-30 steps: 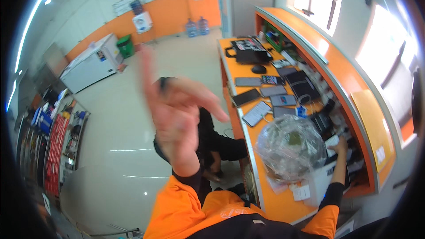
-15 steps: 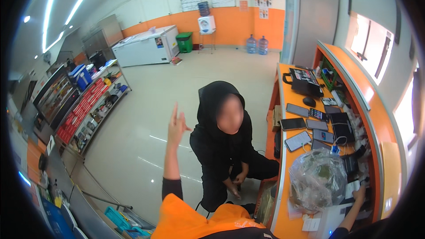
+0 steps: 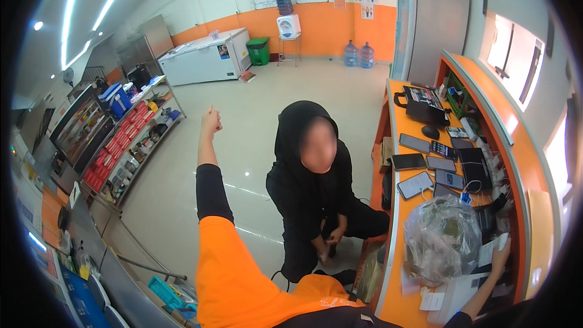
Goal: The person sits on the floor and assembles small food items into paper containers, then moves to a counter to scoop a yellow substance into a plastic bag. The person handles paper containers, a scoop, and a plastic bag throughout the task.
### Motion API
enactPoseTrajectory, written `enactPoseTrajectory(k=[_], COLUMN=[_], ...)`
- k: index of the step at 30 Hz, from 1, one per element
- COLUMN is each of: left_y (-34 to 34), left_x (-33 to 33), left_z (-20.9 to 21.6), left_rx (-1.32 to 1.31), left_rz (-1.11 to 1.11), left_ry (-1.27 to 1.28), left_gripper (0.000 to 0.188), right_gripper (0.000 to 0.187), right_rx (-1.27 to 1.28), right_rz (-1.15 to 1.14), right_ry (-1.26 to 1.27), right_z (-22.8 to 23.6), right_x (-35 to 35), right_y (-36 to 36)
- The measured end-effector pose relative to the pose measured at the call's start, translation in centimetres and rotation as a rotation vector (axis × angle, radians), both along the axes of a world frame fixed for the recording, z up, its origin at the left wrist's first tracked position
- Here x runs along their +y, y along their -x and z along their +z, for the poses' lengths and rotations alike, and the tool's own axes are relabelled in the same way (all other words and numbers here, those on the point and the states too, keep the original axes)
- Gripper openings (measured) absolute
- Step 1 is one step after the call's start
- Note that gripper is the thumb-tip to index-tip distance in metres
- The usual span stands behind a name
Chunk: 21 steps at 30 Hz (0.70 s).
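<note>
My left hand (image 3: pixel 211 120) is raised at the end of an outstretched arm, its index finger extended and the other fingers partly curled. It holds nothing and points across the room. At the right, my right hand (image 3: pixel 500 256) rests over the orange counter (image 3: pixel 393 249), its fingers closed at the edge of a white paper-like piece (image 3: pixel 487 251); what it grips is too small to make out. Beside that hand lie a clear plastic bag (image 3: pixel 442 240) and a flat white device (image 3: pixel 452 302). A person in black (image 3: pixel 310 206) crouches before me, hands low and together.
Several phones (image 3: pixel 415 186), a mouse (image 3: pixel 430 132) and a black bag (image 3: pixel 425 108) lie along the counter. A metal shelf (image 3: pixel 136 152) with red boxes stands left. Farther back are a chest freezer (image 3: pixel 203 61), a green bin (image 3: pixel 259 51) and a water dispenser (image 3: pixel 288 27).
My left arm has stretched outward and to the left, and its spread fingers have changed to a pointing shape. My right hand stays by the white piece. The view has shifted slightly.
</note>
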<state>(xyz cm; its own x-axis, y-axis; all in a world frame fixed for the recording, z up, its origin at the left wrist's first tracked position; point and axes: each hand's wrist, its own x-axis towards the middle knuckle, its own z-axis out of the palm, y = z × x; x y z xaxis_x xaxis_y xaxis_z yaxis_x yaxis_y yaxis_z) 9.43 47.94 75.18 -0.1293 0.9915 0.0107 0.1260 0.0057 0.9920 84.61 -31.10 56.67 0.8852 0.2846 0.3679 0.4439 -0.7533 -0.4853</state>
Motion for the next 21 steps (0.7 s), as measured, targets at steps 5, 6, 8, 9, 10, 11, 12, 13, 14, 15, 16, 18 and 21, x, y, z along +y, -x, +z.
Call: enactPoseTrajectory(k=[5, 6, 8, 9, 10, 11, 12, 13, 14, 15, 16, 18, 21], left_y=[3.5, 2.4, 3.0, 3.9, 5.3, 6.6, 8.0, 9.0, 8.8, 8.4, 6.8, 3.6, -1.9], left_x=[1.1, 0.8, 0.1, -0.3, -0.4, -0.7, -1.1, -1.6, -2.0, -2.6, -3.4, -6.8, -16.8], left_z=[0.0, -0.1, -0.5, -0.9, -0.8, -0.7, -0.5, -0.2, 0.1, 0.1, -0.1, 0.0, -1.0], left_rx=[0.666, 0.498, 0.325, 0.239, 0.249, 0.262, 0.301, 0.340, 0.373, 0.344, 0.310, 0.437, 0.628], left_rz=[-0.219, -0.402, -0.275, -0.205, -0.033, 0.142, 0.221, 0.297, 0.360, 0.225, 0.077, -0.061, 0.237], left_ry=[-0.121, -0.010, -0.009, -0.007, -0.082, -0.154, -0.161, -0.166, -0.174, -0.205, -0.232, -0.385, -0.632], left_gripper=[0.049, 0.048, 0.048, 0.049, 0.049, 0.050, 0.049, 0.048, 0.047, 0.044, 0.041, 0.032, 0.026], right_gripper=[0.047, 0.044, 0.044, 0.045, 0.046, 0.048, 0.050, 0.052, 0.047, 0.043, 0.038, 0.027, 0.020], right_rx=[-0.130, -0.118, -0.070, -0.045, -0.133, -0.103, -0.072, -0.041, -0.065, -0.088, -0.116, 0.012, -0.031], right_rz=[0.107, 0.117, 0.109, 0.112, 0.120, 0.106, 0.093, 0.078, 0.088, 0.101, 0.101, 0.113, 0.151], right_ry=[-0.105, -0.108, -0.141, -0.159, -0.160, -0.176, -0.193, -0.207, -0.235, -0.264, -0.287, -0.214, -0.250], right_z=[2.7, 3.3, 3.9, 4.1, 3.9, 4.2, 4.4, 4.5, 4.5, 4.5, 4.7, 7.8, 6.7], right_x=[2.8, 2.0, 2.3, 2.7, 2.6, 2.9, 3.4, 3.9, 3.8, 3.8, 3.5, 4.8, 3.4], right_y=[2.6, 3.0, 4.4, 5.0, 5.0, 5.3, 5.6, 6.1, 6.6, 6.9, 7.7, 11.0, 11.6])
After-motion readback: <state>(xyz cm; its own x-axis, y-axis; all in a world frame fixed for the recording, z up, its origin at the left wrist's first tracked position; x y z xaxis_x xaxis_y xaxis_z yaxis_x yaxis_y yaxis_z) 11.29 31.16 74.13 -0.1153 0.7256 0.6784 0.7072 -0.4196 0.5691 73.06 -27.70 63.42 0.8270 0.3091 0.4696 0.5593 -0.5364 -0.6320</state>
